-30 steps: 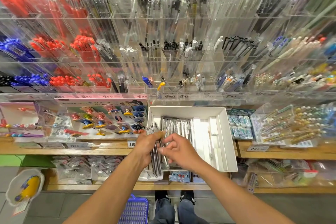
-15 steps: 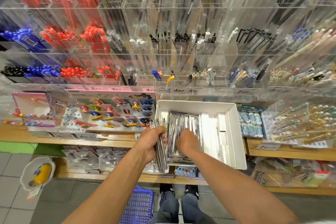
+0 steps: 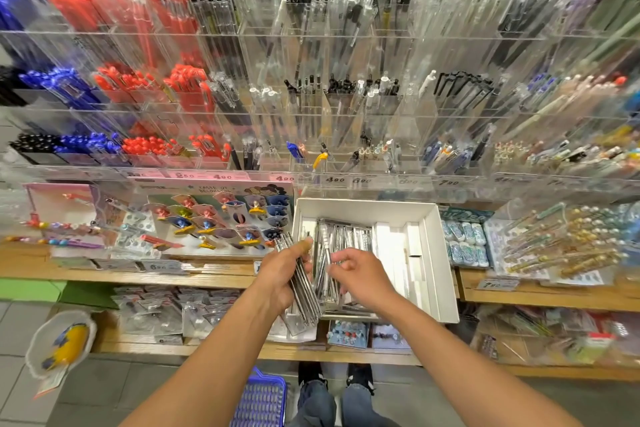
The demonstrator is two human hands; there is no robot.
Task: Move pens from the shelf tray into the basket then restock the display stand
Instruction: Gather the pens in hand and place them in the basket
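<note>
A white tray [image 3: 434,253] sits on the wooden shelf with several silver wrapped pens [image 3: 349,239] lying in its left half. My left hand [image 3: 282,270] grips a bundle of those pens [image 3: 304,298] at the tray's left edge, thumb on top. My right hand [image 3: 356,270] hovers over the pens in the tray with curled fingers; whether it pinches a pen is unclear. The blue basket [image 3: 259,399] stands on the floor below, beside my feet. The clear acrylic display stand [image 3: 346,107] full of pens rises behind the tray.
A card of coloured clips [image 3: 214,218] lies left of the tray, erasers [image 3: 464,239] and beaded pens [image 3: 561,239] to its right. Packaged items fill the lower shelf [image 3: 156,315]. A yellow-and-blue item in white packaging [image 3: 62,340] hangs at lower left.
My right hand has lifted from the tray's pens and drawn back to the right. My left hand keeps gripping the bundle. The view has shifted slightly.
</note>
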